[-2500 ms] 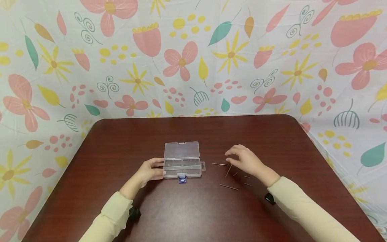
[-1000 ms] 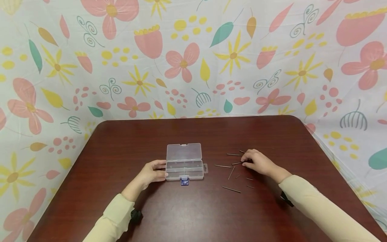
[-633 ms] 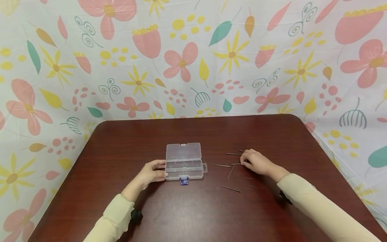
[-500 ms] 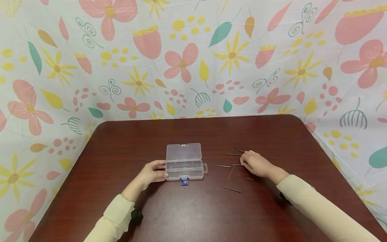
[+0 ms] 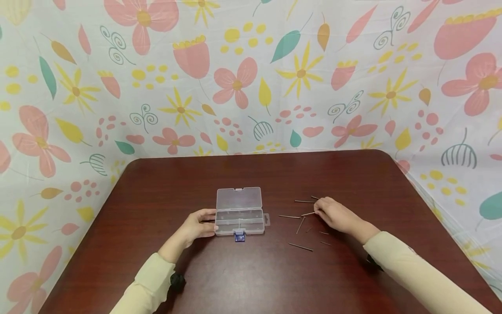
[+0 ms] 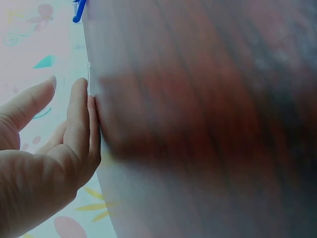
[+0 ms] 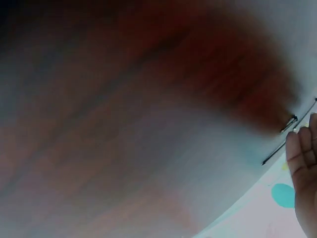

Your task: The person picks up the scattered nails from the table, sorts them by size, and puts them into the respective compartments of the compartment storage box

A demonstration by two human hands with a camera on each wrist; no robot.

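Note:
A clear plastic box with a divided inside stands on the table, its lid tipped back and its blue latch toward me. My left hand touches the box's left side with fairly straight fingers, thumb near the front corner. In the left wrist view the left hand shows its thumb apart from the fingers. To the right of the box, my right hand pinches a thin nail, whose free end sticks out leftward. The fingertips' exact hold is hidden. At its edge, the right wrist view shows the right hand.
Several nails lie scattered right of the box, among them a long nail, another nail and shorter ones by the right hand. A clear hanging tab juts from the box. Behind the dark table hangs a flowered cloth.
My right hand has come down among the nails, shifted right, and taken hold of one, whose near end now looks slightly lifted. The left hand stays by the box.

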